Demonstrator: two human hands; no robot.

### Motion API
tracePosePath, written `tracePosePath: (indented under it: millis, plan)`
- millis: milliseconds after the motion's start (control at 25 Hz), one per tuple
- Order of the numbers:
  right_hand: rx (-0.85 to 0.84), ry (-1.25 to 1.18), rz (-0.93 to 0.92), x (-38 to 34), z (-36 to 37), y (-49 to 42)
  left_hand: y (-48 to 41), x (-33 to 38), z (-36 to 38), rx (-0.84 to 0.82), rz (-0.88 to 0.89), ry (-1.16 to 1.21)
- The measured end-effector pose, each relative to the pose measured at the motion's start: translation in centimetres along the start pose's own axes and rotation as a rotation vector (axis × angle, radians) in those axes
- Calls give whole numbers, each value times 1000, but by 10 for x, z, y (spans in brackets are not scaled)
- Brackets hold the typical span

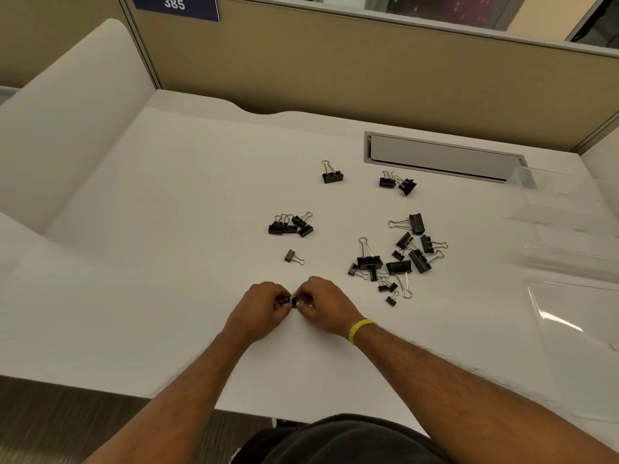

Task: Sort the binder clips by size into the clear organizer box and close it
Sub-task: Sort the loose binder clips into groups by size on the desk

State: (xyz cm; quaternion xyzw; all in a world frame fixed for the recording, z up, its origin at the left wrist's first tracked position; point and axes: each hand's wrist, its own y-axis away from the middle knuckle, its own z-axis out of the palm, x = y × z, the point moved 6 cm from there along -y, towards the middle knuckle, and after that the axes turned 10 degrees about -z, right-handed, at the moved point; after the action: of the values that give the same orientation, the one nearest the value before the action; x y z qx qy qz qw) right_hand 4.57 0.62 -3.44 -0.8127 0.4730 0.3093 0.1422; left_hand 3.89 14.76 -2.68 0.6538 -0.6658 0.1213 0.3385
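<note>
- Left hand and right hand meet, fingertips pinching one small binder clip between them; its direction is too small to tell.
- Loose clips lie scattered beyond on the white desk.
- Clear organizer box stands far right.
- Partition sign reads "385".

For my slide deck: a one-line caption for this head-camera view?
Both hands, left and right, pinch one small binder clip above loose clips on a white desk.
</note>
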Motion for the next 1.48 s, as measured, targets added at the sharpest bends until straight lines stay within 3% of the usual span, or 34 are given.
tracePosePath:
  millis: [160, 480, 800, 920, 1240, 1480]
  plan:
    - [29, 1, 29, 9, -3, 18, 11, 1, 7, 2, -45, 89]
    - [70, -64, 40, 13, -11, 38, 17, -4, 8, 111, 1, 7]
    - [544, 81, 397, 82, -78, 121, 5, 31, 13, 121, 48, 46]
    - [495, 92, 460, 98, -81, 135, 0, 55, 29, 79, 105, 20]
    - [328, -9, 286, 95, -68, 134, -11, 118, 80, -81, 215, -114]
    - [470, 56, 404, 105, -102, 115, -13, 151, 114, -129, 175, -250]
